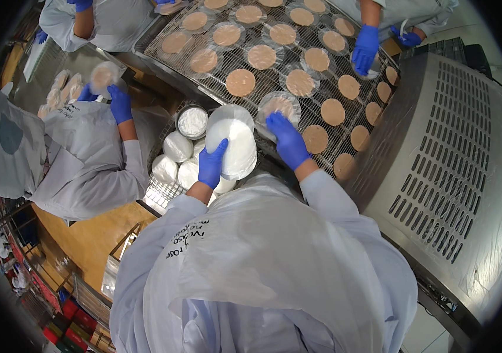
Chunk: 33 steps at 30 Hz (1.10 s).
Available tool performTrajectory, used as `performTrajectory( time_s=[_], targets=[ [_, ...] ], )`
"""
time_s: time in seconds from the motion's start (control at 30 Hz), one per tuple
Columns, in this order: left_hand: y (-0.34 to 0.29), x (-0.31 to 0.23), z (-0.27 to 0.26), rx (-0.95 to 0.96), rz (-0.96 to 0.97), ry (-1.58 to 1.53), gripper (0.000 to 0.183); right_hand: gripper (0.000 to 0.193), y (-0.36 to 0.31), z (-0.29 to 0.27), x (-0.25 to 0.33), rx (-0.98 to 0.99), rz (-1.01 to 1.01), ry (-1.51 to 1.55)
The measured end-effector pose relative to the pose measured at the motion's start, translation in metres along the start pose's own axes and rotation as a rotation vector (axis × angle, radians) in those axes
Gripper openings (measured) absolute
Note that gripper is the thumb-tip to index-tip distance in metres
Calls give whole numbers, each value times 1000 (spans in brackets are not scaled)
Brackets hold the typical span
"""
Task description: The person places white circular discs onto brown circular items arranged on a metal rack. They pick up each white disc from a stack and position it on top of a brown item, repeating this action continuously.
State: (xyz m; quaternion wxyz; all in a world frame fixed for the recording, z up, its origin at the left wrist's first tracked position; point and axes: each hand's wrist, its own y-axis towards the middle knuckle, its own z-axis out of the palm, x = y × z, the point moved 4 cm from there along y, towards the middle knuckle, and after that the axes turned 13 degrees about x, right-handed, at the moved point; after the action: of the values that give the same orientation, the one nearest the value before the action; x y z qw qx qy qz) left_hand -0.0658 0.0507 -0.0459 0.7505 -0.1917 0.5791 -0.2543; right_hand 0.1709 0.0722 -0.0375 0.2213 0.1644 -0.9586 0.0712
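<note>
One sheet stack (pixel 239 144) sits gripped in your left hand (pixel 211 165); your right hand (pixel 288 140) touches a round sheet (pixel 271 103), grip unclear. Patties (pixel 240 82) crowd beyond its fingers, narrow belt (pixel 328 89) gaps between; metal housing (pixel 439 147) bounds their right.

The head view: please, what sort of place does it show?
Probably a food factory: many flat, round, brown patties lie on what looks like a wire conveyor, a large metal machine stands beside it, and several workers wear blue gloves.

Blue gloves (pixel 293 150) cover my left hand (pixel 211 167) and right hand (pixel 286 137); I wear a pale long-sleeved coat (pixel 329 195) under a translucent white plastic apron (pixel 257 247) bearing black handwriting (pixel 187 239).
</note>
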Motion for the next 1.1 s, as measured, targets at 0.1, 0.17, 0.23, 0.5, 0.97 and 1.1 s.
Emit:
performTrajectory(
  time_s=[0.1,0.17,0.23,0.5,0.97,1.1],
  targets=[
    [10,-1,-9,10,26,-14,44,44,-20,-11,-23,162,180,277],
    [16,-11,-13,-1,5,-49,45,40,-21,-26,-21,-59,281,174],
    [21,-14,-18,-13,-7,-44,45,32,-29,-13,-16,-91,253,-247],
    [17,-9,-11,-34,1,-26,45,41,42,-63,-50,-190,369,21],
    [-30,32,31,-117,47,-59,55,30,19,-96,-75,-241,389,522],
    [-35,39,64,-61,54,-26,47,35,21,-96,-214,-261,336,-157]
  ],
)
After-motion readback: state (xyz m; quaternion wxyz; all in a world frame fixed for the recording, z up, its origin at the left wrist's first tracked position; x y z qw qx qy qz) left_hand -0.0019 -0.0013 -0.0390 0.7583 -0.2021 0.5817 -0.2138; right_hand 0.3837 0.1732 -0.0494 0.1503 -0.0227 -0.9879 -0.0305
